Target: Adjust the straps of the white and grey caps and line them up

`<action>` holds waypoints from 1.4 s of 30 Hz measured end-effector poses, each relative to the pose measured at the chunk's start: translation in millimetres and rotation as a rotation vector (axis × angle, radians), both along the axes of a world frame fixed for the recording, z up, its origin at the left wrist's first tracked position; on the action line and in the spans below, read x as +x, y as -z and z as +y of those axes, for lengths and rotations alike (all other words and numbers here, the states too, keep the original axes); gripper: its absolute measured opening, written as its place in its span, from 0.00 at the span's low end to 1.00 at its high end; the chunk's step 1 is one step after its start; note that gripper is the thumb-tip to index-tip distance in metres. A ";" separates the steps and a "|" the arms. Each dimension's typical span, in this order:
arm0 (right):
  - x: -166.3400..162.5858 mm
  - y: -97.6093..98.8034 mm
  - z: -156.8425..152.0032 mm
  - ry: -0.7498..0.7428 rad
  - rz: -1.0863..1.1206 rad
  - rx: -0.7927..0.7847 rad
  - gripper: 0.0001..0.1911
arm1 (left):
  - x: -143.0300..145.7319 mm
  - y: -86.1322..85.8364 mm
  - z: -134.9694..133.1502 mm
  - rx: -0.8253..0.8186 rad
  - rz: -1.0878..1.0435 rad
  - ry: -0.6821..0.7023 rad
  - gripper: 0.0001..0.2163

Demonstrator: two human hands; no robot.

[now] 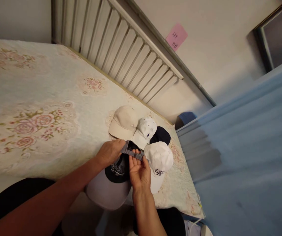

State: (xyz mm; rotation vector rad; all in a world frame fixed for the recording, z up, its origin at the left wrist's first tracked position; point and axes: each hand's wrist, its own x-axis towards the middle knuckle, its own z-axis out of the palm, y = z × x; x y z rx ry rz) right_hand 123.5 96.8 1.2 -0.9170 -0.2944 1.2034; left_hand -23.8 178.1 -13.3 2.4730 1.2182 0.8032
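Observation:
A grey baseball cap (110, 193) is held upside down near the front of the floral-covered table, its dark lining and raised lettering showing. My left hand (110, 151) pinches one side of the cap's back strap. My right hand (140, 170), palm up, has its thumb on the strap's other end and fingers reaching inside the opening. Just beyond lie a beige cap (124, 121), a small-patterned white cap (147, 128) and a navy cap (162, 135). Beside my right hand rests a white cap with black letters (159, 157).
The flowered cloth (57, 91) covers a wide surface that runs along a pale radiator (121, 46). A blue curtain (241, 147) hangs at the right. On the wall are a pink note (177, 36) and a framed picture (278, 36).

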 end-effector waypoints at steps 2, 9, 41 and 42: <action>0.8 -0.7 0.4 -0.004 0.019 0.008 0.08 | 0.3 0.8 0.4 -0.003 0.007 -0.010 0.03; -1.1 -4.4 0.7 -0.015 0.027 0.031 0.07 | 0.3 1.4 0.7 -0.047 0.002 -0.029 0.03; -3.0 -0.8 2.1 0.064 0.056 0.009 0.06 | 1.6 2.0 0.6 -0.045 0.026 -0.044 0.03; -3.7 -1.7 2.2 0.076 0.072 0.004 0.06 | 1.7 2.4 0.7 -0.047 0.025 -0.044 0.03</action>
